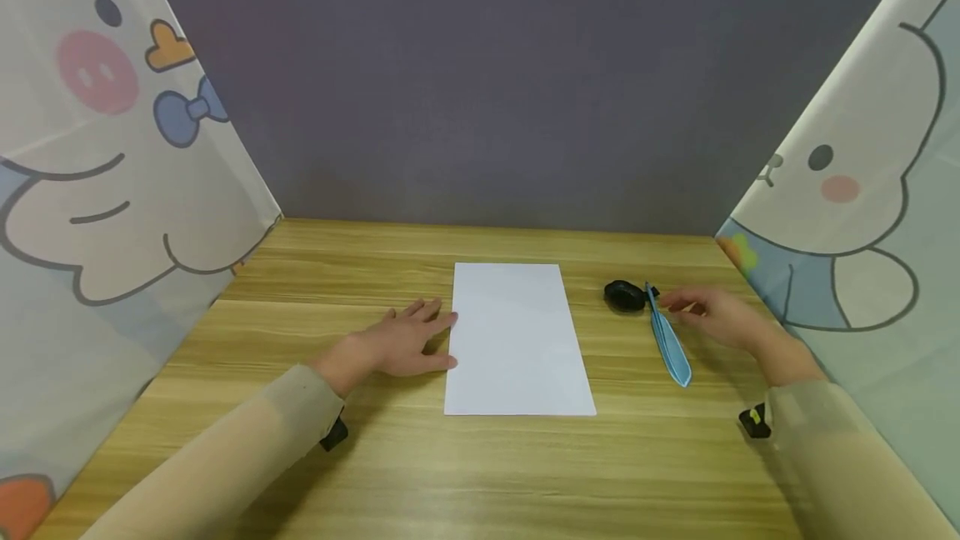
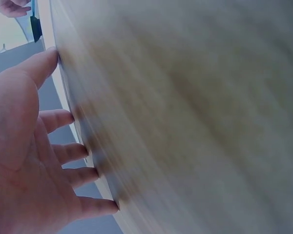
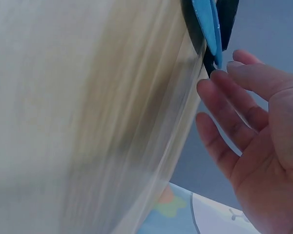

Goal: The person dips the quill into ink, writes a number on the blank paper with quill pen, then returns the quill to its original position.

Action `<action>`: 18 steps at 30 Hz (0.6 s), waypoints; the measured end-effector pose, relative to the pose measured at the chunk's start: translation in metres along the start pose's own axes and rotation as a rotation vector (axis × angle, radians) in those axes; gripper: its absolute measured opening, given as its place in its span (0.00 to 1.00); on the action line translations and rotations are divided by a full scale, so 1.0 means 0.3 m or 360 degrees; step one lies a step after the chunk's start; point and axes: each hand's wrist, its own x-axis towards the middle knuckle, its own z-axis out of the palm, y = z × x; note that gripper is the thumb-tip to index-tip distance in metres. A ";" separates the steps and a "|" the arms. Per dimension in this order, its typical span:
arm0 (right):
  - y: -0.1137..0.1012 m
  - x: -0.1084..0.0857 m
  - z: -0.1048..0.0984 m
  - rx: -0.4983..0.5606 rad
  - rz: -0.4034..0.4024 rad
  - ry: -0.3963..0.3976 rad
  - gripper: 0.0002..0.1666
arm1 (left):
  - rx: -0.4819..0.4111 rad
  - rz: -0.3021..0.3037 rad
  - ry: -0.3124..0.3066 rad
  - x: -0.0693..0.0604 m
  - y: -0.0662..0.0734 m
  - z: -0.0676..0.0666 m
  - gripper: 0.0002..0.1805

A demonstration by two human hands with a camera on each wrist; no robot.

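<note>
A blank white sheet (image 1: 517, 340) lies on the wooden table. At its left edge the left hand (image 1: 405, 342) rests with fingers spread, thumb and index fingertips touching the edge; the left wrist view shows this hand (image 2: 34, 151) with its fingertips against the tabletop. A light blue, narrow item (image 1: 670, 344) lies right of the sheet, beside a black rounded object (image 1: 625, 296). Just right of both is the right hand (image 1: 716, 317), its fingers loosely bent. In the right wrist view the hand (image 3: 259, 122) is close to the blue item (image 3: 207, 22); whether they touch I cannot tell.
The wooden table (image 1: 517, 473) meets a dark grey panel (image 1: 495, 82) at the back. Cloths with cartoon figures hang at the left (image 1: 150, 190) and right (image 1: 870, 190). Small black devices sit at the left wrist (image 1: 334, 434) and right wrist (image 1: 754, 422).
</note>
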 end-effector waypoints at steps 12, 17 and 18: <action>-0.001 0.034 0.015 -0.0082 -0.0069 -0.0033 0.14 | -0.0006 -0.0010 0.0009 -0.001 0.009 -0.007 0.47; 0.001 0.045 0.026 -0.0082 -0.0076 -0.0057 0.14 | -0.0010 -0.0013 0.0004 -0.003 0.012 -0.006 0.47; 0.002 0.047 0.028 -0.0083 -0.0081 -0.0060 0.14 | -0.0009 -0.0013 0.0003 -0.002 0.011 -0.005 0.47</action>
